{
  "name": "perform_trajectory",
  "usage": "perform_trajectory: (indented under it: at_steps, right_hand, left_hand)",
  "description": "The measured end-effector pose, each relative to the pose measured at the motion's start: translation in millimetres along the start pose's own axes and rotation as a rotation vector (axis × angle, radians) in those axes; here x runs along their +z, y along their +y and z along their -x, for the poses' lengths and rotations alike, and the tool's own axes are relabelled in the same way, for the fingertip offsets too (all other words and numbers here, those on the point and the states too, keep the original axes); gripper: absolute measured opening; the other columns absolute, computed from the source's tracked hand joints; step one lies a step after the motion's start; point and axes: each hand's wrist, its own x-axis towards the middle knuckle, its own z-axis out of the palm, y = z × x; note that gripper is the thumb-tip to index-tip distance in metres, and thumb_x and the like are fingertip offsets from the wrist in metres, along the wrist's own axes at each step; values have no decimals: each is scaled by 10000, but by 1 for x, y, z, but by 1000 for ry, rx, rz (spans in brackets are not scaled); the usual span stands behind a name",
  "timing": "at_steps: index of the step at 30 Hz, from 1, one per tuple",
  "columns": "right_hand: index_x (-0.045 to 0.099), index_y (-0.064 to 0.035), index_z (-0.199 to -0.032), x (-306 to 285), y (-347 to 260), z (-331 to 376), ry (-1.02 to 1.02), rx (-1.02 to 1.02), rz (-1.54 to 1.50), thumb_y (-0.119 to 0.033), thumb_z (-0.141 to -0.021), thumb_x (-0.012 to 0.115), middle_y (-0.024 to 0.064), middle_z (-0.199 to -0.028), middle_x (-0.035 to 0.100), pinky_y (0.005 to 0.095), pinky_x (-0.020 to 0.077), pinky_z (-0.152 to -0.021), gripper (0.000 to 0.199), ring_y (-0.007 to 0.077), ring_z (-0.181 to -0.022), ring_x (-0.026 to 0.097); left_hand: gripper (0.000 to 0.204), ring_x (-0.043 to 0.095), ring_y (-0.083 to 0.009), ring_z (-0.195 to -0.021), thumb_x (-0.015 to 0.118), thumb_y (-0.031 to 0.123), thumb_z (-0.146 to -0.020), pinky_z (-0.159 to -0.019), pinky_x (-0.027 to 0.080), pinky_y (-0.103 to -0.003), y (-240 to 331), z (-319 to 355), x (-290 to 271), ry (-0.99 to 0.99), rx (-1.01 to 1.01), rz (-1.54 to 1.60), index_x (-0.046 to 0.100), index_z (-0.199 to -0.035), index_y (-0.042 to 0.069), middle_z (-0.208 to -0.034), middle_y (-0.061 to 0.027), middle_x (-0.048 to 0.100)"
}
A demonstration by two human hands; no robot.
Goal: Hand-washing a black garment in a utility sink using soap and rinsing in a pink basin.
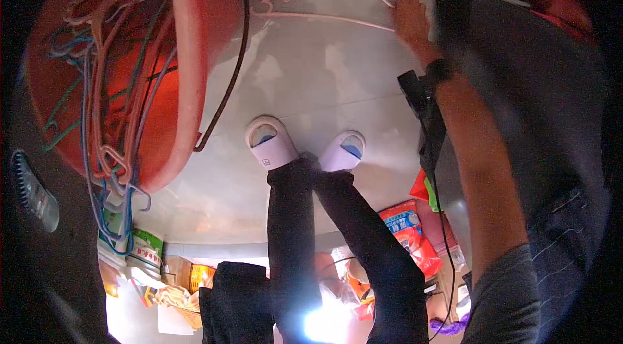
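My right hand point(411, 20) reaches far forward over the pale floor, fingers closed round one end of a pink clothes hanger point(318, 17). The hanger's hook points away from me and its long bar lies nearer me. It appears to be on or just above the floor; I cannot tell which. Left of it stands a large red tub point(191, 71), with several pink, blue and green hangers point(97, 91) bunched inside and hanging over its near edge. My left hand does not show.
My feet wear pale slippers point(272, 143) on the floor. A dark curved rod point(241, 52) runs beside the tub. A red package point(409, 234) lies near my right leg. A black cable point(441, 214) hangs along my right arm. Dark fabric point(519, 91) covers the right side.
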Motion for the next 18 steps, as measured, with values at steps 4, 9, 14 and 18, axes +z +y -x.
perform_trajectory:
  at_steps: [4,9,14,18]
  right_hand:
    - [471,-20,-999,9,-12,43,-38,41,-136,-192,-867,491,228,-966,525,496,445,-788,218,414,-883,545]
    - [425,-61,-1039,-59,-31,149,34,220,-469,-119,-860,478,244,-770,583,522,443,-591,196,435,-713,575]
    - [488,-26,-1041,-173,-56,247,-29,431,-609,-132,-858,457,274,-738,562,530,400,-609,214,454,-697,552]
    - [532,-26,-1056,-242,-51,316,99,405,-671,-110,-865,457,151,-668,574,376,438,-504,222,268,-543,563]
  left_hand:
    - [344,594,-235,-800,688,183,-615,-751,461,-328,-3,9,7,-13,-29,-25,587,-868,-28,-825,-146,612]
    - [344,595,-232,-803,688,183,-621,-752,461,-328,11,16,24,-72,4,-112,586,-873,-27,-828,-142,612]
    - [344,595,-228,-805,688,183,-627,-752,462,-328,23,67,58,-68,74,-204,584,-879,-27,-830,-138,612]
    - [344,595,-226,-808,688,183,-632,-753,462,-328,23,118,93,-44,173,-280,583,-884,-26,-832,-135,613]
